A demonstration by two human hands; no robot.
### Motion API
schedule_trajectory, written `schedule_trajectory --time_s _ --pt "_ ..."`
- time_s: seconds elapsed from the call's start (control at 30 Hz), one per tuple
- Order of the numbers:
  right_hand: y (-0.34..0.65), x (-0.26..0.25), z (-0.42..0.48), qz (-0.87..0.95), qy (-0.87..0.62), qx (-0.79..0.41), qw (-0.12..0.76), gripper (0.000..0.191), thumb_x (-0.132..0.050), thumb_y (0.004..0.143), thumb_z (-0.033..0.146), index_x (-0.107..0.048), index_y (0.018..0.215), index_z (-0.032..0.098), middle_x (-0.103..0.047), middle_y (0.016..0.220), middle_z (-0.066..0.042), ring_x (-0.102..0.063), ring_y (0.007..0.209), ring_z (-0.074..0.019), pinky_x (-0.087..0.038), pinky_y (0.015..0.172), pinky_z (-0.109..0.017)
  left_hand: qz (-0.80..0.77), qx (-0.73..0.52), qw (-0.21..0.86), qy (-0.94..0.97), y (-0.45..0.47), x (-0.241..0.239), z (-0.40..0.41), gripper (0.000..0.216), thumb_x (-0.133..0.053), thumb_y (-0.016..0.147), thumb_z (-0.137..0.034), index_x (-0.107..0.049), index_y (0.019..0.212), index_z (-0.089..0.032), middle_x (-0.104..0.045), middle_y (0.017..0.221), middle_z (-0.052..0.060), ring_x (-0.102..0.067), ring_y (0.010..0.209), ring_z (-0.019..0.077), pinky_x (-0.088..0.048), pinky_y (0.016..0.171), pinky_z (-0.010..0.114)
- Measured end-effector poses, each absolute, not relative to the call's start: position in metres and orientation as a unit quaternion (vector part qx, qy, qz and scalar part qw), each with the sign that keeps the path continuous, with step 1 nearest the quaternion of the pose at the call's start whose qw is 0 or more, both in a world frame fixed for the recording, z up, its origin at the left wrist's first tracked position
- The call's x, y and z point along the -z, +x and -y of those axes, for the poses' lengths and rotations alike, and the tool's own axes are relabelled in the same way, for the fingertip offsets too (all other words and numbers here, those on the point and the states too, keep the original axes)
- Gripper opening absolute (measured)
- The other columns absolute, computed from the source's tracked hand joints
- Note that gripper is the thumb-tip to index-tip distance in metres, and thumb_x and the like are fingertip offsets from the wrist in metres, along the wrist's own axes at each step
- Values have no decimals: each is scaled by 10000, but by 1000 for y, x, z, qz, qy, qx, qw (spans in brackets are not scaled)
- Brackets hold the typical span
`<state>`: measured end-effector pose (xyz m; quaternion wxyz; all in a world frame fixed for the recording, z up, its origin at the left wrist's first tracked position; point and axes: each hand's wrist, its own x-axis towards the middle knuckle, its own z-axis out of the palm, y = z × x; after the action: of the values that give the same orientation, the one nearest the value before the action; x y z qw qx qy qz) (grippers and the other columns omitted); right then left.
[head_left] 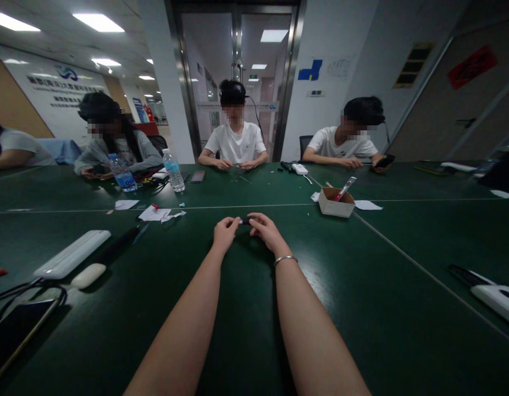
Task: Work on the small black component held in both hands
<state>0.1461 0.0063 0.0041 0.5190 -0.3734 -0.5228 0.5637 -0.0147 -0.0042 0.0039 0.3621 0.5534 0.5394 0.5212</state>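
Just above the green table (254, 297), a small black piece with a silver end (245, 221) lies between my two hands; its kind is too small to make out. My left hand (225, 234) pinches the silver end between thumb and fingertips. At the black end, the thumb and fingers of my right hand (266, 231) close around it, and a silver bangle (286, 259) circles that wrist. Part of the piece is hidden behind the fingers.
Left of my arms lie a white power bank (73, 254), a white rounded object (88, 276) and a phone (21, 330) with a black cable. Paper scraps (154, 213), bottles (173, 171) and an open box (337, 207) stand farther off. Several people sit around the table.
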Motion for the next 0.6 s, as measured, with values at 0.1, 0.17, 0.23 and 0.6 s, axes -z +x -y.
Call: schedule_trajectory --time_s 0.1,0.17,0.23,0.6 --pt "146 -5 -6 519 -374 -563 523 367 -739 676 373 -645 991 211 -661 750 9 -566 511 -85 -427 514 -215 -527 -529 374 550 -15 -5 4 338 -604 738 -494 -664 768 -163 -611 714 26 -544 640 135 -401 473 206" --pt "147 -5 -6 518 -375 -564 523 368 -740 678 374 -644 993 209 -662 748 7 -565 508 -85 -428 514 -214 -519 -536 383 545 -14 -6 4 308 -614 730 -457 -670 787 -160 -623 736 31 -551 655 138 -399 474 203" --pt "147 -6 -5 518 -376 -564 522 373 -741 679 378 -643 995 206 -662 744 7 -566 506 -84 -430 516 -214 -511 -542 389 542 -13 -7 5 287 -623 721 -428 -671 806 -158 -633 758 38 -557 672 142 -401 477 203" --pt "147 -5 -7 517 -372 -565 525 363 -742 690 381 -643 991 203 -652 738 8 -568 512 -85 -437 529 -220 -498 -556 411 523 -12 -8 4 262 -631 726 -345 -620 927 -177 -645 905 53 -571 696 130 -421 486 193"
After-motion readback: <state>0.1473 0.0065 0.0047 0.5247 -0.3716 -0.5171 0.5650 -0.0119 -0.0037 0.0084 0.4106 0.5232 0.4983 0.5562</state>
